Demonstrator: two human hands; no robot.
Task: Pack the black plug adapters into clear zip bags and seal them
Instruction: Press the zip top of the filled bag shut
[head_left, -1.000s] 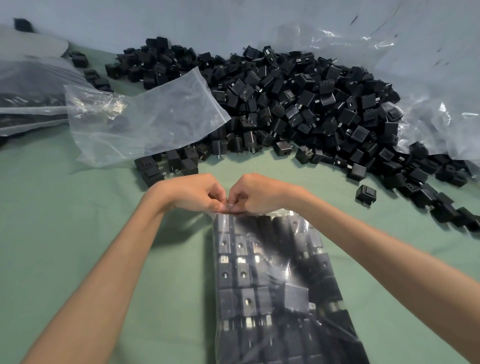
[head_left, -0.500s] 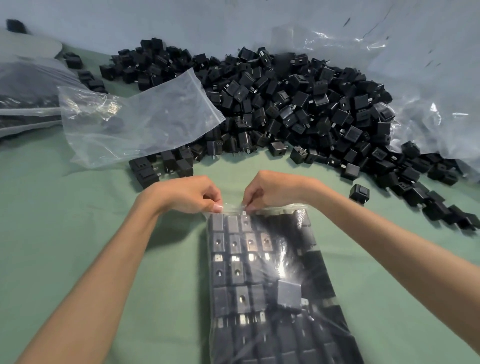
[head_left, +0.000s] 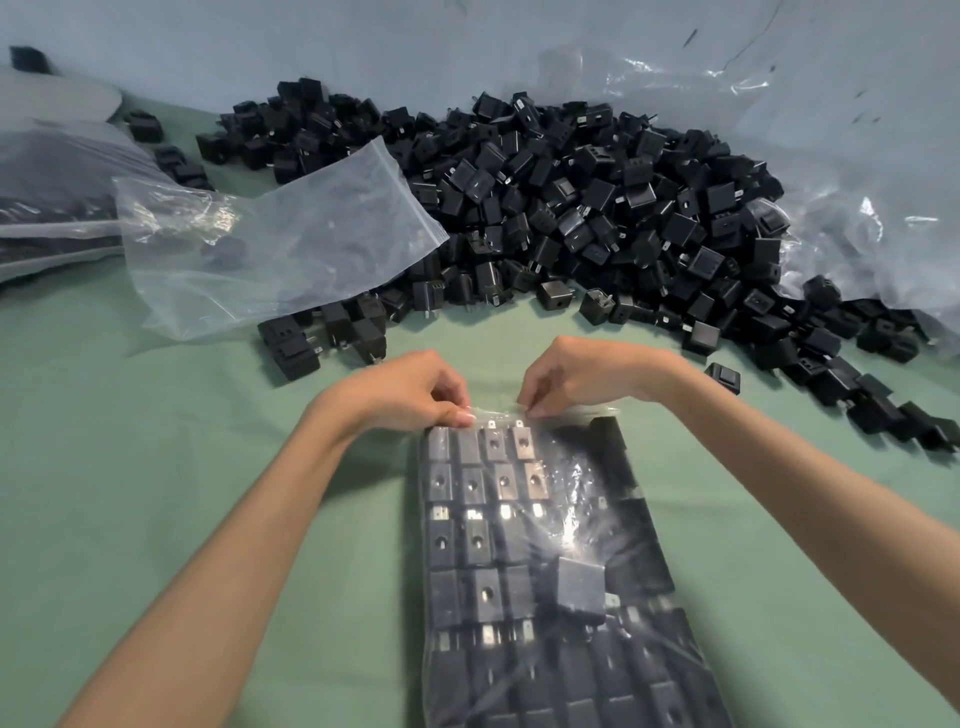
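- A flat clear plastic zip bag (head_left: 644, 525), packed with rows of small black cube-shaped plug adapters (head_left: 478, 540), lies on the green-covered table (head_left: 130, 467) directly before the person, with its mouth pointing away.
- The left hand (head_left: 410, 389) pinches the bag's zip strip (head_left: 498, 412) at the far left corner. The right hand (head_left: 582, 376) pinches the same strip slightly to the right, near the other hand but not touching it.
- Judged from this, the strip is being pressed closed. Whether the stretch beyond the right hand is sealed I cannot tell.
- The filled bag is probably heavy and lumpy, and its film is thin, slippery and soft. Metal prongs could puncture it if it is squeezed hard.
- The stiff strip is the best place to grip for sealing. For lifting, support underneath seems safer than hanging the load from the mouth.
- One tilted black adapter (head_left: 581, 590) sits askew on the rows and bulges the film.
- Beyond the bag lies a large heap of loose black adapters (head_left: 597, 208), with an empty clear zip bag (head_left: 280, 244) resting against its left side.
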